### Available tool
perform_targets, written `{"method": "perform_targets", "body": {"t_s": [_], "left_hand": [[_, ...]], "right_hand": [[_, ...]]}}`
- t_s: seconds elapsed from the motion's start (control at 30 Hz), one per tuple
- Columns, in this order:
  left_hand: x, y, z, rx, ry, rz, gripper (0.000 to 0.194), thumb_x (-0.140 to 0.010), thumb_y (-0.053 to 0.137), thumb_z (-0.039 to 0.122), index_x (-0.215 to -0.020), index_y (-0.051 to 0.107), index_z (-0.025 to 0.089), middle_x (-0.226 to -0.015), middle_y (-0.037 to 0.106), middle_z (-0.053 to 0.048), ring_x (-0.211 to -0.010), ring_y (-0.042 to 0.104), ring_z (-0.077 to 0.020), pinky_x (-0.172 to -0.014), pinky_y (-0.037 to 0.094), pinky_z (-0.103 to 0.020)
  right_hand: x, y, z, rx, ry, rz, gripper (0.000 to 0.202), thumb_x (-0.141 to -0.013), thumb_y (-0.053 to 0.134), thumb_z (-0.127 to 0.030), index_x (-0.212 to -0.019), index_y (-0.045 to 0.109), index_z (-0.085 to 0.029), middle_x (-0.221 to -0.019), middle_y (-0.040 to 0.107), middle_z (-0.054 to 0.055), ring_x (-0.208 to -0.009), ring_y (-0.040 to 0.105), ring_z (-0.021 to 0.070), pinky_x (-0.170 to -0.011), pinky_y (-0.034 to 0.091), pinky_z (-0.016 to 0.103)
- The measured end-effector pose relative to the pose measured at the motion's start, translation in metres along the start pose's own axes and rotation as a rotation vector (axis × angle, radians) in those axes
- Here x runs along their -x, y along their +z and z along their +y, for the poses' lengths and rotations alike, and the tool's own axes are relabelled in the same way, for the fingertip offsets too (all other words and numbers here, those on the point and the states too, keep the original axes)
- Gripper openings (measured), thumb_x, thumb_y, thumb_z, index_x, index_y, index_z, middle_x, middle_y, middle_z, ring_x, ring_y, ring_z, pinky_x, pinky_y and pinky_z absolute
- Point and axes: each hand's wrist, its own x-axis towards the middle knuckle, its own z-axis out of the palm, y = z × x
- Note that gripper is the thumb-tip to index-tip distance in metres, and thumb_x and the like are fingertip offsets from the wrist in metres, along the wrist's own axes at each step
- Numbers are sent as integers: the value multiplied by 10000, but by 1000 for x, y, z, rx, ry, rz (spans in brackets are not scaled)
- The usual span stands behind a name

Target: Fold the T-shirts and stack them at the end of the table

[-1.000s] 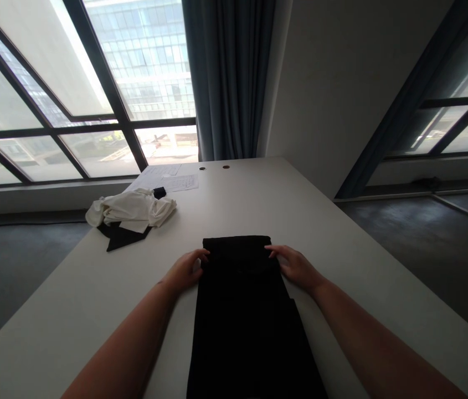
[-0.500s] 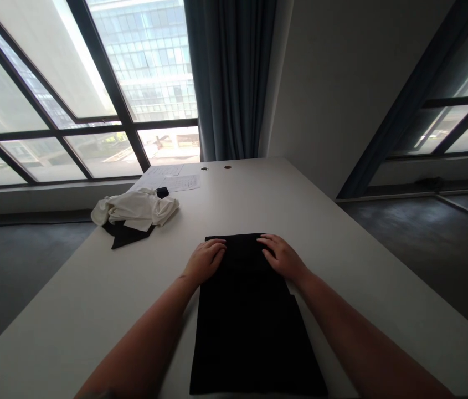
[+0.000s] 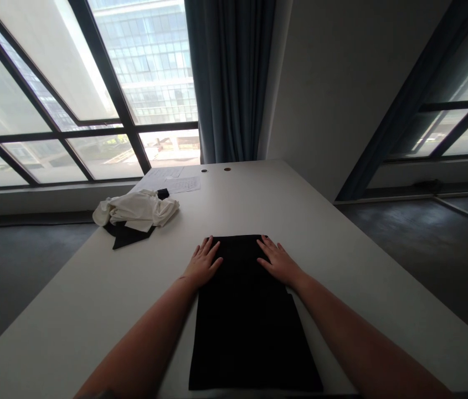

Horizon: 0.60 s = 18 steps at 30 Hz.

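Note:
A black folded piece of cloth [image 3: 248,327], perhaps a garment, lies flat on the white table [image 3: 366,310] straight in front of me. It is narrower at its far end, and a small step shows in its right edge. My left hand [image 3: 204,261] rests on its far left corner, fingers spread and pointing away from me. On the far right corner lies my right hand [image 3: 279,261], its fingers also stretched out and apart. Both palms face down on the cloth, and neither hand grips it. The cloth's exact kind cannot be made out.
To the left, a crumpled white cloth [image 3: 140,209] lies on a black cloth [image 3: 129,237] near the table's left edge. Printed papers [image 3: 181,184] lie behind it. Two round holes sit at the far end, before a blue curtain [image 3: 231,83] and windows.
The left hand's fingers have spread and straightened, turning to point more forward. My right hand's fingers have opened slightly wider. The cloth has stayed nearly in place.

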Motion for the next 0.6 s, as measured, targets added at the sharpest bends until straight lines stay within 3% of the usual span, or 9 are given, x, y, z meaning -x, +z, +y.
{"method": "perform_targets", "body": {"t_s": [0.17, 0.4, 0.5, 0.6], "left_hand": [[-6, 7, -7, -33, -72, -31, 706, -1050, 367, 458, -1644, 181, 126, -1714, 64, -144, -1588, 103, -275, -1284, 156, -490], [-14, 3, -9, 0, -56, -17, 688, -1034, 408, 415, -1627, 222, 120, -1707, 119, -175, -1580, 151, -292, -1278, 173, -500], [2, -8, -10, 59, -2, 63, 649, -1025, 444, 396, -1613, 280, 174, -1709, 178, -146, -1582, 157, -303, -1267, 212, -527], [40, -22, -8, 77, 131, 169, 541, -1020, 470, 353, -1543, 418, 227, -1676, 311, -113, -1566, 233, -299, -1257, 250, -538]], "right_hand": [[-2, 9, 5, 31, 52, 27, 681, -1027, 353, -429, -1649, 241, -176, -1708, 142, 125, -1562, 231, 263, -1262, 174, 554], [-10, 11, 4, -4, 57, 93, 663, -1002, 409, -399, -1622, 316, -181, -1691, 230, 139, -1544, 279, 304, -1254, 169, 593], [4, -2, 4, -159, -53, 210, 549, -1011, 422, -382, -1529, 476, -205, -1649, 358, 131, -1544, 281, 292, -1250, 225, 570], [37, -19, -2, -323, -220, 312, 415, -1026, 451, -358, -1384, 607, -220, -1583, 453, 126, -1533, 307, 280, -1231, 311, 538]]}}
